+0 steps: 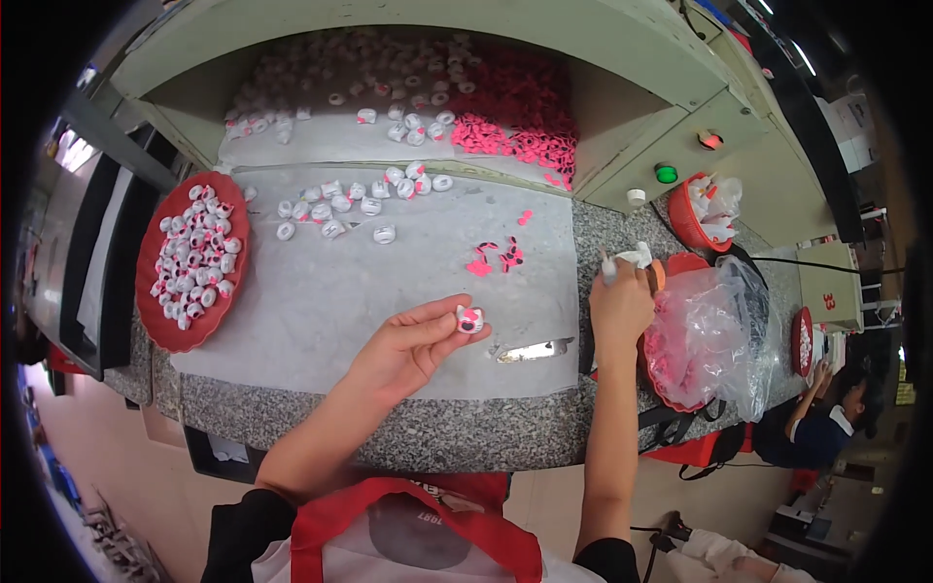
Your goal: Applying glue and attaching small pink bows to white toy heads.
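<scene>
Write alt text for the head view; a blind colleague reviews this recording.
A person's left hand pinches a small white cap with a pink-and-black insert above a grey worktop, while the right hand holds a white tool. A red tray of finished caps sits left; loose caps lie beyond.

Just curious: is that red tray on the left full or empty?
Nearly full: the red tray holds many small white pieces across most of it.
</scene>
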A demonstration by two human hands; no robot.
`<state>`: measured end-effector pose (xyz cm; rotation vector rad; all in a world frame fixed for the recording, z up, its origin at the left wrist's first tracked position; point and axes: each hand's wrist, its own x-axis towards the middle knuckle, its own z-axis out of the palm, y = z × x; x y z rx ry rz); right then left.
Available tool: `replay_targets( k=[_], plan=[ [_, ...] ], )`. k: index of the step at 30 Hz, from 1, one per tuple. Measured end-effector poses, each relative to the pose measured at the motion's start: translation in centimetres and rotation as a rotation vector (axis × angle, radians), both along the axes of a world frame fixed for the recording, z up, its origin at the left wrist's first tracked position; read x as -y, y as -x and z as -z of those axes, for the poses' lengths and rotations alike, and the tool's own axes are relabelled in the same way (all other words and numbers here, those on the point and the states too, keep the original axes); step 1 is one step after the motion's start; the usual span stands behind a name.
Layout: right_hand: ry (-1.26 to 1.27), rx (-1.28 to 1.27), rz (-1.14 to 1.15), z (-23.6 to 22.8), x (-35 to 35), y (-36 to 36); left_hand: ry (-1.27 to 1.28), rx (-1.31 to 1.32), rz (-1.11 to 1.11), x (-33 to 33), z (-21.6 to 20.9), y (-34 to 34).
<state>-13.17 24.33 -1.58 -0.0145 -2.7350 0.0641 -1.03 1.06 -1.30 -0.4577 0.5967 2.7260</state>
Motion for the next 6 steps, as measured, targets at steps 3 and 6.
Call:
replay_targets(
  k=[3,6],
  plan=[
    [-0.015,0.133,0.106,-0.6,-0.3,1.2,-0.012,0.031,0.011,0.2,0.4,0.1],
    [0.331,0.032,-0.021,-1.8,-0.5,0.1,-0.002,0.046,0.022,0.4,0.5,-0.2]
  ],
)
